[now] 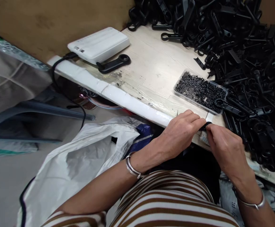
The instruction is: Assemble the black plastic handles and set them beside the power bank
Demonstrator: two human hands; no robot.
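Note:
At the table's front edge, my left hand [181,132] and my right hand [228,149] meet with bent, closed fingers. Between their fingertips they pinch a black plastic part [204,126]; most of it is hidden by the fingers. Just beyond the hands lies a clear shallow box [196,102] filled with tiny dark pieces, too small to name. To the right of it, a large heap of black plastic handle-like parts [267,91], many with a ring at one end, comes close to my right hand.
A white power bank [99,44] with a black cable [54,67] stands at the table's left end. Beside it lies a single black ring-ended part [115,64]. Below the table edge hangs an open white sack [80,160]. A cardboard wall [57,22] closes off the back.

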